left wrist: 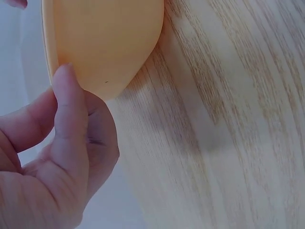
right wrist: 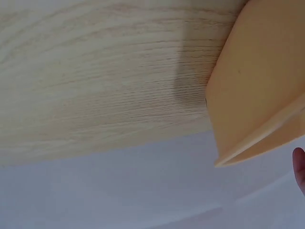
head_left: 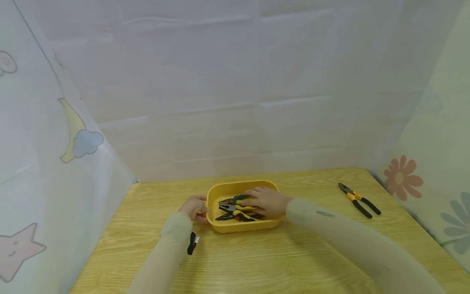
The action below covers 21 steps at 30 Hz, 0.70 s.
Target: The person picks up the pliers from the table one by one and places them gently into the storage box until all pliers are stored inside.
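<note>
A yellow plastic bin (head_left: 216,226) sits on the wooden table and holds several pliers. My left hand (head_left: 192,207) pinches its left rim; in the left wrist view the thumb and curled fingers of that hand (left wrist: 66,138) grip the wall from both sides. Reaching over the bin's right side, my right hand (head_left: 269,201) lies above the plier handles and covers some of them. Pliers with yellow-and-black handles (head_left: 244,216) lie at its fingers, jaws pointing left. Whether these fingers grip a handle I cannot tell. A fingertip (right wrist: 299,164) shows over the bin in the right wrist view.
Another pair of pliers (head_left: 358,199) with orange-and-black handles lies on the table (head_left: 312,183) to the right of the bin. White sheeting (head_left: 205,102) hangs behind the table, with printed curtains at both sides. A black strap (head_left: 191,243) hangs by my left wrist.
</note>
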{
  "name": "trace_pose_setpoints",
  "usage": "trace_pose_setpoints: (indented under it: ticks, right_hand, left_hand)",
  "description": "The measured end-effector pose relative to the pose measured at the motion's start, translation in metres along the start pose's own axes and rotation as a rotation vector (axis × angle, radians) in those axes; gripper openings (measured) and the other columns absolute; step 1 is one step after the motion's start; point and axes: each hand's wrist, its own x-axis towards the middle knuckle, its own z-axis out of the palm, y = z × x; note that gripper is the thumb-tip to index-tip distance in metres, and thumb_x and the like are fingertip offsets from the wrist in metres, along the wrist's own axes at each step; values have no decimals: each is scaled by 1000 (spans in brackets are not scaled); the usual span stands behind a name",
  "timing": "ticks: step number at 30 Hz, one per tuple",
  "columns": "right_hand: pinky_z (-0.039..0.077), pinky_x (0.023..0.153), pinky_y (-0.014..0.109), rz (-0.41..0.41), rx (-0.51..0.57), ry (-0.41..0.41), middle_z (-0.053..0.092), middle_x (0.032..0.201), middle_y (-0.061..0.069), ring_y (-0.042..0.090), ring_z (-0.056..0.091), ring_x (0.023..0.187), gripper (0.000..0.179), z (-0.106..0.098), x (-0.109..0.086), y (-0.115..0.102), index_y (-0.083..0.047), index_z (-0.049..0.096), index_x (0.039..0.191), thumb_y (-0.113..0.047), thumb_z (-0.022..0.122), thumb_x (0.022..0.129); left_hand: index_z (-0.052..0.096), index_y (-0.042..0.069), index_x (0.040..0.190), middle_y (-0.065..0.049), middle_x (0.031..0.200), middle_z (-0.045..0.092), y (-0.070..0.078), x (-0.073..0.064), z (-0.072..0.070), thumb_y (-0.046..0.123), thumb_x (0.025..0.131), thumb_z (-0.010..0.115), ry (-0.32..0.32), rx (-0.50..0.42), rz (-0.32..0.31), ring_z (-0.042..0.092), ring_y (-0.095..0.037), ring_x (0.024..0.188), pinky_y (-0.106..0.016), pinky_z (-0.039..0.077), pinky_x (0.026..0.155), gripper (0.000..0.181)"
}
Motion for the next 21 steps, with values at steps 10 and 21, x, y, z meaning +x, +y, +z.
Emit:
trace_pose_setpoints:
  ticks: [10,21]
  right_hand:
    - [51,89,44,47,-37,175,55,131,14,27,57,110,41,-3,-40,-7,-13,64,126,-15,75,86]
    - [51,86,48,62,-28,381,57,127,18,32,57,106,55,-5,-84,-12,-9,61,127,-36,19,105]
  left_hand:
    - [41,-2,143,-22,106,55,-3,4,-1,-10,94,50,-22,-10,-11,51,-21,69,-25,51,54,51]
    - [39,-1,146,-18,98,51,-5,6,-3,-10,95,48,-69,-90,-23,49,-21,70,-23,50,54,52]
